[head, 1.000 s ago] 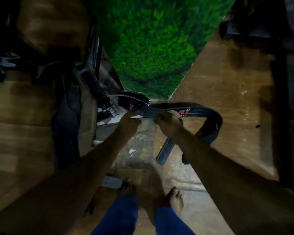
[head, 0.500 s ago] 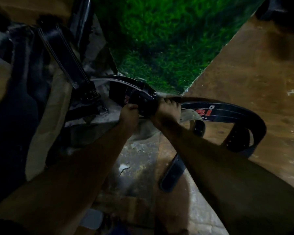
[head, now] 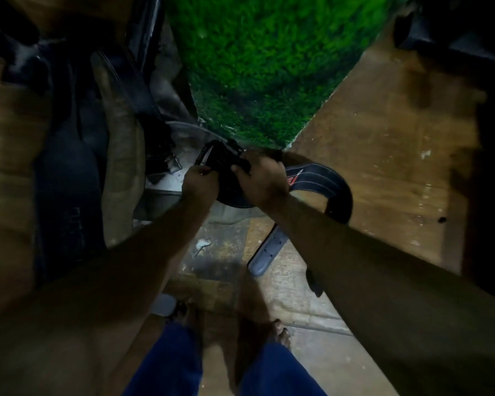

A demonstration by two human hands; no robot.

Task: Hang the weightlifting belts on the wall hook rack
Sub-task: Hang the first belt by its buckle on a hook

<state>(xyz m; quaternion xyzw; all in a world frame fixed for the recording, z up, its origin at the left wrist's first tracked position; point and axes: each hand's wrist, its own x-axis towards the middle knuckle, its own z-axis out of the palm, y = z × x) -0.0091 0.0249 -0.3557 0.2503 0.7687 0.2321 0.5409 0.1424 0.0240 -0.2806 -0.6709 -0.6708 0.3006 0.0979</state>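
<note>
A dark weightlifting belt [head: 323, 184] with red lettering curls in a loop in front of me, its tail end [head: 269, 250] hanging down toward the floor. My left hand [head: 200, 181] and my right hand [head: 260, 181] both grip it near its buckle end [head: 220, 158], close together. Other dark and tan belts [head: 120, 144] hang at the left against the wall. The hooks themselves are hidden in the dark.
A green artificial-turf panel [head: 257, 67] fills the top centre. Wooden flooring [head: 383, 144] runs on the right, rough concrete [head: 292, 287] below. My bare feet [head: 280, 332] and blue trouser legs are at the bottom. A small grey object [head: 163, 305] lies by my left foot.
The view has tilted back down, so my feet show again. Both hands have shifted onto the buckle end and the belt loop has closed up tighter on the right.
</note>
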